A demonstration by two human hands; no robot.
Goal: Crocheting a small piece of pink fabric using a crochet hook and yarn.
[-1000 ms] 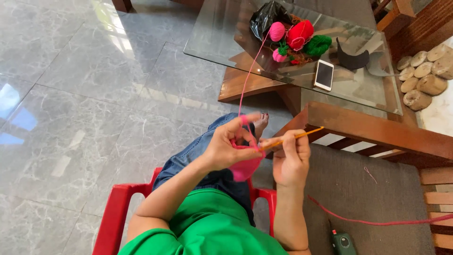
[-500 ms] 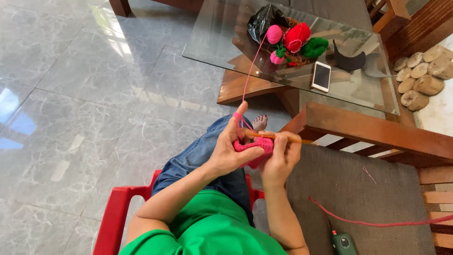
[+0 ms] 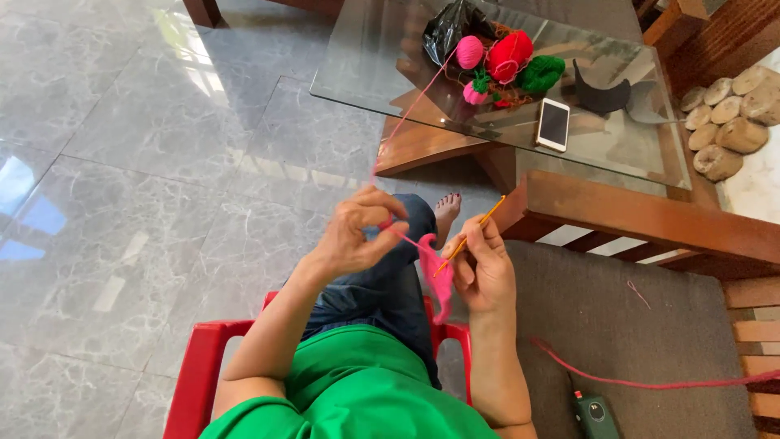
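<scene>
The grey marble floor (image 3: 138, 162) filled the frame from nine round to twelve o'clock, and the glass table (image 3: 366, 73) stood at one o'clock over its wooden base. On it lay a black bag (image 3: 445, 28), balls of pink yarn (image 3: 469, 51), red yarn (image 3: 510, 55) and green yarn (image 3: 543, 73), and a white phone (image 3: 553, 124). A grey cushion (image 3: 617, 341) sat at four o'clock with a red cord (image 3: 650, 382) across it, and the person sat on a red plastic chair (image 3: 199, 374) at six o'clock.

The left hand (image 3: 353, 240) was curled shut, pinching the pink strand (image 3: 410, 114), which ran up towards one o'clock to the pink ball. The right hand (image 3: 483, 272) was closed round the orange crochet hook (image 3: 471, 237), whose tip pointed towards seven o'clock. The pink crochet piece (image 3: 435, 280) hung between the two hands, at four o'clock from the left hand and nine o'clock from the right, touching the hook's tip and drooping towards six o'clock over the knee.

To work the stitch well, I judged the left fingers needed to keep the strand evenly taut while the hook turned only slightly at the wrist, catching the yarn cleanly and drawing it through without splitting the fibres or tugging the ball off the table
</scene>
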